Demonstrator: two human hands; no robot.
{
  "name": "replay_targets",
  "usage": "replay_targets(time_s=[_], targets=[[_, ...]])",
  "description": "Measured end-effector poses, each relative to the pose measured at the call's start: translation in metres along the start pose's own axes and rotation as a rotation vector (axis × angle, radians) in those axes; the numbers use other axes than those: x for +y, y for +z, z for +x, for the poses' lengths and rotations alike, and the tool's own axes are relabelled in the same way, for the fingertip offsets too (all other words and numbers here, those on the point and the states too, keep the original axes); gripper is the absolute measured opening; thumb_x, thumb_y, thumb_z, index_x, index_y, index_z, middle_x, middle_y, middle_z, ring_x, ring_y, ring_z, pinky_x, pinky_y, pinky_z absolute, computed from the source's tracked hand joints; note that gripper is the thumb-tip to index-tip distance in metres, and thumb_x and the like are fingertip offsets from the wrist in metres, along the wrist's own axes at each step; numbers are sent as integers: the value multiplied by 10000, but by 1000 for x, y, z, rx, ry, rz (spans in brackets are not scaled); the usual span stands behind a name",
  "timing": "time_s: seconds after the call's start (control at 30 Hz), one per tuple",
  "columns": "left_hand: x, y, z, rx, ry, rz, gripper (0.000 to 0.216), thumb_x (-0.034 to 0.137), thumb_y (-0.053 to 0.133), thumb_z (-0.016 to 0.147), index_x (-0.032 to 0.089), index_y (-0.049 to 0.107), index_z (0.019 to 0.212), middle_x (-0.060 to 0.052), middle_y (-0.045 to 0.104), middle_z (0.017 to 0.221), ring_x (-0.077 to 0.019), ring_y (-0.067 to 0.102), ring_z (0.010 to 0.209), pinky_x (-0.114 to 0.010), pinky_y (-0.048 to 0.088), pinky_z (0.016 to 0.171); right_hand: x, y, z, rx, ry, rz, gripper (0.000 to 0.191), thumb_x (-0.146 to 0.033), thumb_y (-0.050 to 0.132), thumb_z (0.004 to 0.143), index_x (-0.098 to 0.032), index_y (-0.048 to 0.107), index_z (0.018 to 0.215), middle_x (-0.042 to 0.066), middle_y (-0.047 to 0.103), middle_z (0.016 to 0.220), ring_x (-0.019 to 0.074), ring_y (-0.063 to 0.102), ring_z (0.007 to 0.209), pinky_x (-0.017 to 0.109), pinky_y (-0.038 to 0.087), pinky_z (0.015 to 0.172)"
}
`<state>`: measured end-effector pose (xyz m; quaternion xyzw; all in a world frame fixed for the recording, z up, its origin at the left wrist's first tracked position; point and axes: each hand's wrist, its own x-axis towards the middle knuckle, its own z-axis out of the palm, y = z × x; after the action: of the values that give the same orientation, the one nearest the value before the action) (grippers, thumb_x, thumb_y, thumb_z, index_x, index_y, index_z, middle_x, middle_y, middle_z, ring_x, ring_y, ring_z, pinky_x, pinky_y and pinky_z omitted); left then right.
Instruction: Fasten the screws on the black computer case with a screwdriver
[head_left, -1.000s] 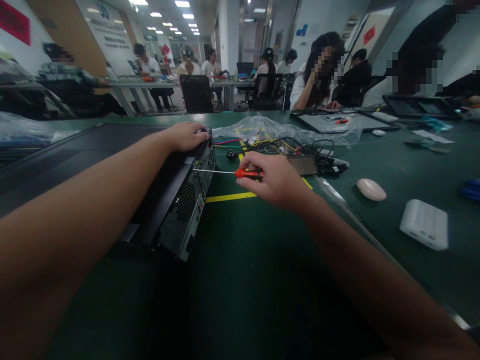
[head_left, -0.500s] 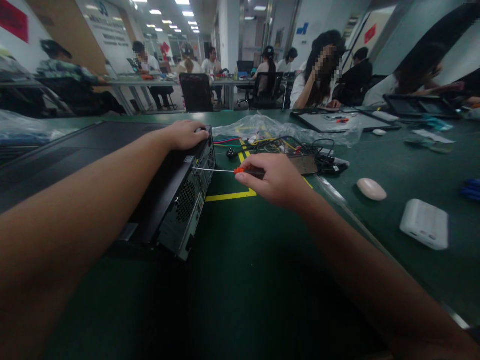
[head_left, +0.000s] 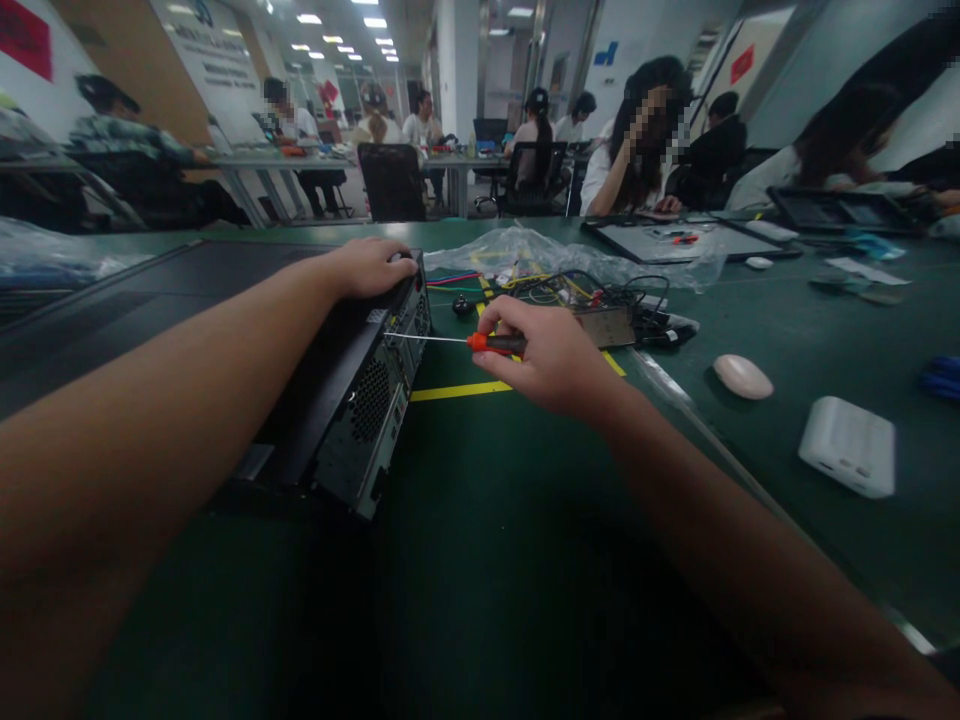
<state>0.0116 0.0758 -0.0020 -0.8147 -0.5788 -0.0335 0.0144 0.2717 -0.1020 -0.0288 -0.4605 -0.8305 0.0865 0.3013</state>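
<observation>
A black desktop computer case (head_left: 225, 340) lies flat on the green table (head_left: 525, 560), its perforated rear panel (head_left: 375, 400) facing right. My left hand (head_left: 371, 268) rests palm down on the case's top far corner, fingers curled over the edge. My right hand (head_left: 551, 358) is closed round the red-and-black handle of a screwdriver (head_left: 457, 340). The thin shaft runs level to the left, and its tip touches the upper part of the rear panel.
Behind my right hand lie a circuit board with tangled wires (head_left: 585, 300) and a clear plastic bag (head_left: 555, 252). A pink oval object (head_left: 742, 377) and a white box (head_left: 847, 446) sit to the right. Yellow tape (head_left: 457, 392) marks the mat. Several people sit at tables beyond.
My right hand's fingers have shifted slightly round the screwdriver handle; the tip stays at the rear panel. My left hand has not moved.
</observation>
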Motion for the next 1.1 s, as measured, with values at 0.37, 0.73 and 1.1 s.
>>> replay_targets(time_s=[0.37,0.73,1.1], targets=[[2,-2,-2,-1,18,4,719,519,325,1065,176,614,1627,-137,643,1652,-348,560,1570,-446,424,1312,3,-1,0,6,-21,9,207,-382,696,929,-211,723,1044,50,745,906,231,632,811,351,371,759],[7,-4,-5,-13,-20,20,727,507,310,1077,150,585,1649,-153,605,1690,-345,539,1599,-422,406,1324,2,1,1,11,-16,-3,220,-384,698,933,-210,734,1062,61,764,940,247,659,855,351,389,775],[7,-3,-5,-10,-7,-6,734,502,325,1064,129,599,1634,-171,609,1682,-374,534,1603,-454,403,1335,3,1,1,0,-7,-14,227,-399,691,946,-214,737,1069,55,751,919,238,637,830,354,380,763]])
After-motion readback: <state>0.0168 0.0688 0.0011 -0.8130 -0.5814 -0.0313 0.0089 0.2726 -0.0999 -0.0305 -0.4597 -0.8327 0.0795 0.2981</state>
